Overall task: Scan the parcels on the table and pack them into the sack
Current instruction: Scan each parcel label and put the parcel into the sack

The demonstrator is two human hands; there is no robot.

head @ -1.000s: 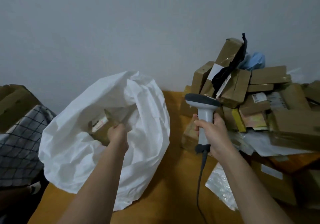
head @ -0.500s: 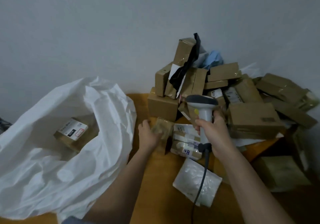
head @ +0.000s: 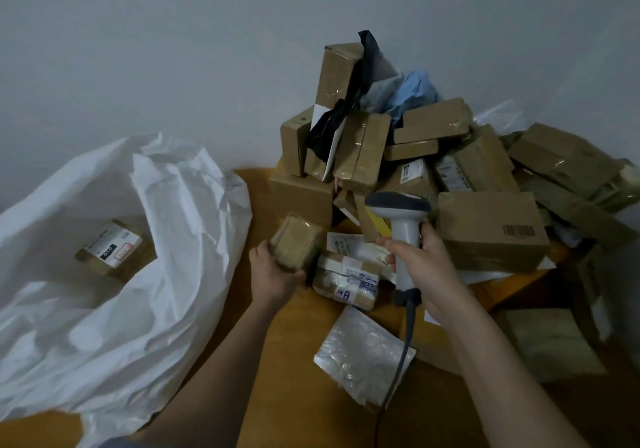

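From my feed: left hand (head: 277,274) is gripping a small taped parcel (head: 296,243), tipped up on end, while right hand (head: 424,264) is wrapped round the scanner (head: 401,229) handle just to its right, head aimed at the far pile (head: 415,156). I'd swing the scanner left onto it. Sack (head: 138,274) sits open further left.

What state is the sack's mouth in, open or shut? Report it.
Open. The white sack gapes toward the camera, and a labelled parcel shows lying inside through its mouth.
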